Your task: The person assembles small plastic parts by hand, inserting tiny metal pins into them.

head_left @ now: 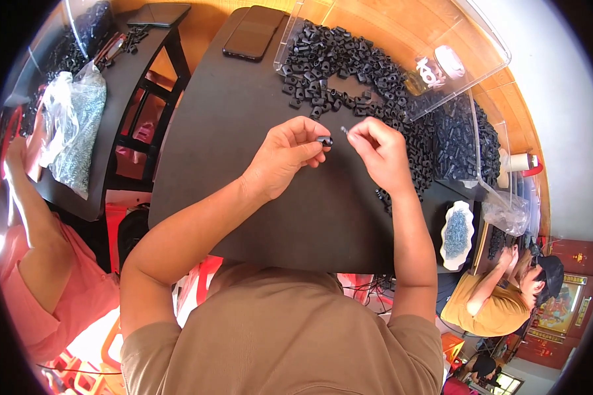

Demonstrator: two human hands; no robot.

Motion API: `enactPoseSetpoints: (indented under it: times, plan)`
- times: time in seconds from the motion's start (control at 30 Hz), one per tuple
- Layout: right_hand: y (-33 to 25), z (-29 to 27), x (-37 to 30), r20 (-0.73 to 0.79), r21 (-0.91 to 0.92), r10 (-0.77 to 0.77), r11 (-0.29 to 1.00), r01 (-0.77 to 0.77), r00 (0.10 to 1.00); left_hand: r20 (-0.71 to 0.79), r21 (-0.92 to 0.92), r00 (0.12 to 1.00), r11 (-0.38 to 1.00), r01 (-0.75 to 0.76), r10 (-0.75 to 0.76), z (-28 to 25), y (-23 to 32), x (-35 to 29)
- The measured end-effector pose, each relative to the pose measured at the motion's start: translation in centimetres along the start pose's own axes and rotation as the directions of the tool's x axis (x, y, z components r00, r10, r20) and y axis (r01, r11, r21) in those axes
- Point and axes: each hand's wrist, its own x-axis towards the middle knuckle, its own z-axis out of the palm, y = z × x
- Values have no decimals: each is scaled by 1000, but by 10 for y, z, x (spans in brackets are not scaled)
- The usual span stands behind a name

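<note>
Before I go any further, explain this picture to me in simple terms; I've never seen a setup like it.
There is no machine here, only a person's two bare hands. The single picture comes from a wide fisheye camera worn on that person's head and looking down, so straight edges bend near the rim.

The left hand pinches a small black part. The right hand, close by, holds a tiny silvery piece, too small to identify.

On the dark table lie a phone and a big spread of black parts. At the right is a white dish of small bluish-silvery pieces. Other people sit on both sides.
</note>
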Motion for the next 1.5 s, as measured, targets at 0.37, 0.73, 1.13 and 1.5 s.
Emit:
enactPoseSetpoints:
  times: [0.37, 0.73, 1.13, 1.5]
  plan:
    - [-23, -6, -24, 181, 267, 131, 947, -177, 975, 98, 65, 995, 997, -37, 30, 9, -2, -2]
    - [-14, 15, -28, 89, 316, 119, 938, -141, 989, 130, 81, 991, 997, 1, -12, 8, -4, -5]
    - [69, -25, 88, -89, -491, -173, 864, 108, 981, 80, -5, 995, 998, 65, -65, 3, -1, -1]
    - [86, -25, 112, 3, -651, -41, 758, 33, 999, 89, 5, 992, 996, 88, -88, 4, -4, -1]
